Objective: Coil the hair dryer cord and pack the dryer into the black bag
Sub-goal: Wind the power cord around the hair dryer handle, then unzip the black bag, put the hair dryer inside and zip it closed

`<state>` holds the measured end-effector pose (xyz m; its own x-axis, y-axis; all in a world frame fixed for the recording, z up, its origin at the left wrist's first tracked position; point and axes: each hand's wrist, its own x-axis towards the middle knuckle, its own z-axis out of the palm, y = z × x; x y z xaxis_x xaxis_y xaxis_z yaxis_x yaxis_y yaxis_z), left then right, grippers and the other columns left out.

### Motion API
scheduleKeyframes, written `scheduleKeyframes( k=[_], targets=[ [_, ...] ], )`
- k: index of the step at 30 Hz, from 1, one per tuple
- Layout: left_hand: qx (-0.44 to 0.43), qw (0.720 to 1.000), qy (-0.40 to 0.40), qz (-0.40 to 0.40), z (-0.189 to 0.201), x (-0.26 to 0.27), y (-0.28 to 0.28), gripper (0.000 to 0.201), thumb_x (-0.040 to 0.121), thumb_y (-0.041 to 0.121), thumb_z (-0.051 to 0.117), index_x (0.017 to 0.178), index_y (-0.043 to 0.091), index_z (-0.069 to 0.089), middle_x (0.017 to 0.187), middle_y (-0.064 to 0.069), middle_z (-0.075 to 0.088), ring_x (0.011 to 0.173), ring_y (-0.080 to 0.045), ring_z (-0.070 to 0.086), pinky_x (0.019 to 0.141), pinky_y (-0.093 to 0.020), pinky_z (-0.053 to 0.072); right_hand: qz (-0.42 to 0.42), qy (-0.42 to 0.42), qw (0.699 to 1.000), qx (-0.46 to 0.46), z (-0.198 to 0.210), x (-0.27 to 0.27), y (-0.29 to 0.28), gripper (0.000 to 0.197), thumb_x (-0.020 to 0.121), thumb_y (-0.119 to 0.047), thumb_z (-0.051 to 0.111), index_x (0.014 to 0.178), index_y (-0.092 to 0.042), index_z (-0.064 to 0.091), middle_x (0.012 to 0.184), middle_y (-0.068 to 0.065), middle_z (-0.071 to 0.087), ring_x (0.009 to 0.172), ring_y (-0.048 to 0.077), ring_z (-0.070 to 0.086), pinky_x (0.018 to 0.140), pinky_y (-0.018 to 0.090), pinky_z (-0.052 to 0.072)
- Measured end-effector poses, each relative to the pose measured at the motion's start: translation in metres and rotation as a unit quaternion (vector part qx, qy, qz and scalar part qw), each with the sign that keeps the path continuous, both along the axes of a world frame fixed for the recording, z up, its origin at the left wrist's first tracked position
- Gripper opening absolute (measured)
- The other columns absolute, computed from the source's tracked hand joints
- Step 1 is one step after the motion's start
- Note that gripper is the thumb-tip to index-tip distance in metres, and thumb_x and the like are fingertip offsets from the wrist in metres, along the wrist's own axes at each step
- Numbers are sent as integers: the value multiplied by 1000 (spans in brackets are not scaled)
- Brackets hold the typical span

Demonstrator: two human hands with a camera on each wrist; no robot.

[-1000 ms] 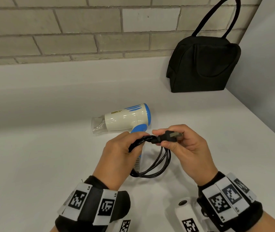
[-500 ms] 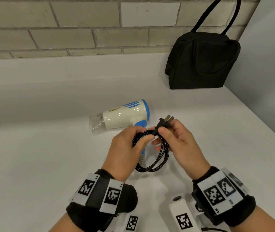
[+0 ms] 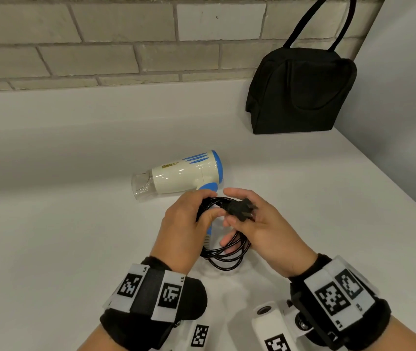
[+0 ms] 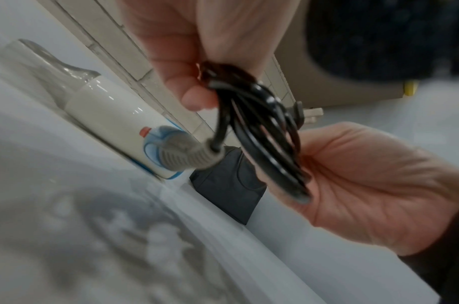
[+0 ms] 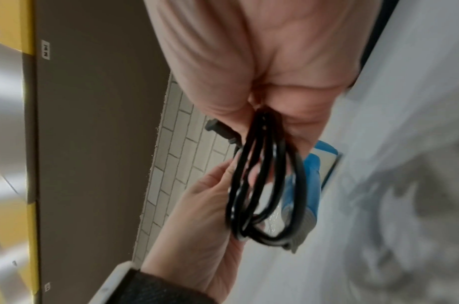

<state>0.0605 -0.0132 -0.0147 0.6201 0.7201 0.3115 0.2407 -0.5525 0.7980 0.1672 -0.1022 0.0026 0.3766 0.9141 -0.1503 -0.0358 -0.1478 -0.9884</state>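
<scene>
A cream and blue hair dryer lies on its side on the white counter, clear nozzle pointing left. Its black cord is gathered into a coil of several loops just in front of it. My left hand pinches the top of the coil. My right hand holds the same coil from the right, fingers curled through the loops, and the black plug lies across them. The left wrist view shows both hands on the coil. The black bag stands upright at the back right.
A brick wall runs behind a raised white ledge. A grey side wall closes the right side next to the bag. The counter's right edge runs diagonally toward me.
The plug, pointing up and away half a second ago, now lies flat across my right fingers. My right fingers have slipped through the coil. The dryer and bag have not moved.
</scene>
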Motion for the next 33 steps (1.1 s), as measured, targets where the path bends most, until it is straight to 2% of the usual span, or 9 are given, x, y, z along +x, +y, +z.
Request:
scheduleKeyframes(
  k=[5, 8, 10, 13, 17, 19, 25, 27, 33],
  targets=[
    [-16, 999, 32, -20, -1, -7, 0, 25, 84, 23, 58, 108, 17, 64, 96, -6, 67, 87, -15, 58, 74, -8, 38, -23, 68, 997, 25, -1, -3, -4, 40, 90, 0, 44, 109, -35, 50, 71, 4, 53, 44, 7, 49, 40, 20, 40],
    [-36, 998, 48, -18, -2, -7, -1, 23, 85, 24, 56, 105, 18, 65, 94, -6, 67, 85, -16, 59, 75, -19, 42, -18, 92, 995, 26, -4, -2, -6, 42, 90, 0, 43, 110, -36, 53, 69, 3, 51, 46, 7, 42, 41, 19, 37],
    [-56, 997, 47, -3, -1, -7, -1, 22, 84, 24, 58, 104, 17, 65, 89, -2, 67, 74, -13, 58, 66, -22, 46, 9, 91, 995, 29, -3, 0, -6, 43, 89, 4, 42, 108, -33, 55, 72, 3, 51, 48, 6, 44, 43, 19, 38],
    [-79, 995, 45, 29, -1, -8, 3, 23, 82, 23, 60, 104, 17, 66, 83, 3, 64, 61, -7, 53, 57, -23, 43, 53, 20, 998, 27, -1, 2, -3, 46, 84, 8, 45, 108, -30, 55, 91, 2, 57, 64, 3, 54, 56, 18, 45],
    [-56, 992, 84, 75, -6, -14, 16, 24, 80, 22, 64, 103, 16, 65, 95, -3, 68, 82, -15, 58, 75, -25, 42, 93, -158, 983, -6, -5, -2, 11, 38, 85, -5, 54, 115, -27, 50, 113, -2, 56, 95, 6, 55, 89, 25, 46],
    [-34, 987, 137, 81, -12, -20, 21, 25, 78, 22, 66, 103, 16, 66, 99, -6, 68, 87, -16, 57, 77, -23, 40, 133, -241, 960, -53, -12, -4, 15, 43, 86, -14, 56, 125, -25, 45, 123, 4, 52, 107, 13, 52, 96, 26, 41],
    [-84, 979, 175, 62, -22, -39, 31, 29, 78, 21, 67, 107, 20, 65, 89, 2, 66, 75, -4, 54, 61, -5, 35, 239, -309, 911, -129, -10, 0, 10, 59, 87, -27, 56, 137, -35, 26, 134, 5, 42, 111, 17, 48, 95, 27, 40],
    [-102, 978, 175, 55, -22, -41, 30, 30, 79, 22, 66, 109, 22, 63, 85, 8, 61, 74, 1, 52, 61, -6, 35, 231, -319, 910, -133, 1, 13, 5, 59, 87, -30, 55, 138, -36, 25, 136, 1, 39, 108, 12, 47, 92, 22, 38],
    [-147, 965, 201, 83, -21, -47, 25, 42, 81, 26, 62, 122, 28, 52, 104, 1, 60, 78, -17, 58, 69, -19, 39, 118, -363, 915, -132, 51, 91, 4, 48, 86, -29, 57, 131, -31, 39, 137, -2, 39, 111, 14, 50, 77, 11, 40]
  ],
)
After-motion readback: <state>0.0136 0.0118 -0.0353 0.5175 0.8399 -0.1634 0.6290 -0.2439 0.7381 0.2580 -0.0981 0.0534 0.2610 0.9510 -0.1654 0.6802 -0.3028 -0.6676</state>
